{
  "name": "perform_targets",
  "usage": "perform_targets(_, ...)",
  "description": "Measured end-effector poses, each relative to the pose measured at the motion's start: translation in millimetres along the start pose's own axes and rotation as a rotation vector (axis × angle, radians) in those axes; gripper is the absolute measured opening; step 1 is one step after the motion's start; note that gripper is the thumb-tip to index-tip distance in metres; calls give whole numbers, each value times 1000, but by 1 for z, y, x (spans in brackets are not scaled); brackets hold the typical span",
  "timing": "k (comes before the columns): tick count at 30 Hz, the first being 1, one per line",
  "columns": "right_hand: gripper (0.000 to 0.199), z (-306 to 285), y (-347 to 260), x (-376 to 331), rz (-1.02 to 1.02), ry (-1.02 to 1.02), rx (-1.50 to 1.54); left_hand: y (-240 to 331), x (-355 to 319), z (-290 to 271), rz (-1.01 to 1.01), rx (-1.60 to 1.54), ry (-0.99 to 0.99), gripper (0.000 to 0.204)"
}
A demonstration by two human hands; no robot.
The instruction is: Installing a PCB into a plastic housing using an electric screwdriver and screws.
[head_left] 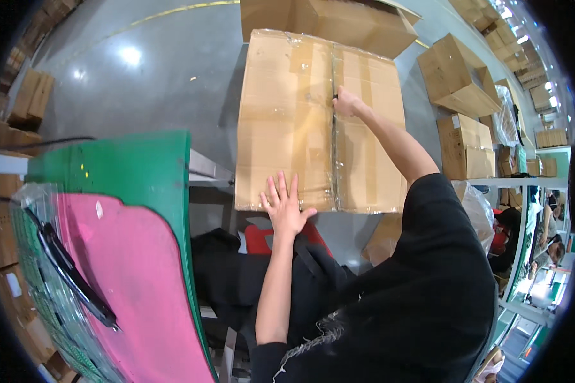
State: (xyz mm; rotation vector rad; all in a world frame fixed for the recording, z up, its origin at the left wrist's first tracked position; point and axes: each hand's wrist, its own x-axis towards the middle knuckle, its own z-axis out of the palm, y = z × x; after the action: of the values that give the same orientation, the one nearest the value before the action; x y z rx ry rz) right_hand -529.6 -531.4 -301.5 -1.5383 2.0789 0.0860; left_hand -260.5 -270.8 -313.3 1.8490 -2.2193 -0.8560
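A large cardboard box [284,121] stands before me, its top flaps meeting along a dark seam with strips of clear and brown tape across them. My left hand [285,207] lies flat on the near edge of the top, left of the seam, fingers spread and holding nothing. Farther out, my right hand [347,102] is closed in a fist at the seam. A small dark bit shows at its fingers, touching or just over the gap. What the fist holds is mostly hidden.
On my left is a green-topped table [121,153] with a pink mat [121,274] and a black stick-shaped tool [76,274] on a cord. An open carton [338,25] stands beyond the box; more cartons [460,76] stand right. Something red [259,239] sits below.
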Motion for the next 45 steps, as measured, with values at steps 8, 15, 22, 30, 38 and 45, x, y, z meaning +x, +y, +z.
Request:
perform_targets(8, 26, 38, -9, -150, -43, -269, 74, -16, -8, -3, 72, -221, 226, 88)
perform_targets(15, 23, 70, 15, -246, -85, -371, 66, -13, -7, -7, 44, -482, 562, 29)
perform_targets(22, 33, 83, 59, -277, -240, -488, 23, -9, -25, 19, -231, -1002, 58, 24)
perform_targets(30, 36, 114, 43, -323, -107, -116, 265, -2, -34, 6, -508, -1625, -138, 26)
perform_targets(38, 31, 151, 28, -321, 8, -98, 523, -1, -42, 3, -328, -2132, -132, 21)
perform_targets(45, 28, 156, 16, -322, 341, -363, 1410, -3, -37, 11, -349, -2120, -130, 22)
